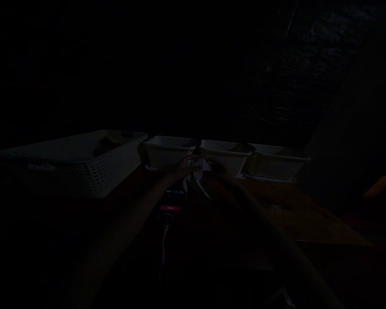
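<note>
Pale cloth [201, 165] near tub rim [231, 152], tabletop [309, 219] rightward

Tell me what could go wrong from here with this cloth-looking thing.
The pale cloth-like item between the left hand and right hand has loose ends that might brush the lit phone. The cable, running between the forearms, could snag. Darkness might hide a slip.

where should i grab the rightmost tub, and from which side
Probably by the right end of its rim, coming from the right: on this tub the rim juts out past inward-sloping walls, while its left end sits close to the next tub.
</note>
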{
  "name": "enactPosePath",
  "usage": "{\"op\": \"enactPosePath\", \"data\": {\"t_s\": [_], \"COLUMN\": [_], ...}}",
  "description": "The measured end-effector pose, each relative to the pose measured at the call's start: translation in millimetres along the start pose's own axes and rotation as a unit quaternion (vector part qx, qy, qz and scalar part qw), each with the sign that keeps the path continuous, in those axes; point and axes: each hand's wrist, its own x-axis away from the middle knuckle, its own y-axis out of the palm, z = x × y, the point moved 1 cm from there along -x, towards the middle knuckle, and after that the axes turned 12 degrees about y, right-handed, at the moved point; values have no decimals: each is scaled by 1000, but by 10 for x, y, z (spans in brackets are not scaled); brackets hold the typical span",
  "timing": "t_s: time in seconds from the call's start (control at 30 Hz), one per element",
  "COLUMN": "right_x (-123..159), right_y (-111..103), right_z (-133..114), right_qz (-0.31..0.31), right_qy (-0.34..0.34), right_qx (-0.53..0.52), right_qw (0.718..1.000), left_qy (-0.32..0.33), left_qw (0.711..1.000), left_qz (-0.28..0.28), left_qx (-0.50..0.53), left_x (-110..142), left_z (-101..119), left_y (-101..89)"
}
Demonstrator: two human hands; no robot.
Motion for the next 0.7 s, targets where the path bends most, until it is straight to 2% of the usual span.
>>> {"op": "enactPosePath", "data": {"t_s": [0.13,0.33,0.4,0.47,0.57,0.7], "right_x": [-38,-56,-59,-58,-37,2], "right_y": [-55,-49,-49,-46,-10,38], "right_z": [61,134,139,124,74,29], "right_qz": [17,2,5,22,33,29], "right_qy": [19,61,55,43,19,-1], "right_qx": [21,166,168,137,84,77], "right_qw": [999,984,984,989,996,997], "left_qy": [59,56,43,21,-20,-37], "left_qw": [997,996,997,998,999,995], "left_qz": [20,58,62,51,5,-44], "left_qx": [-39,-26,-17,3,50,77], "left_x": [-21,-45,-46,-36,1,48], "left_z": [58,68,55,62,119,201], "left_y": [-63,-120,-125,-117,-68,12]}}
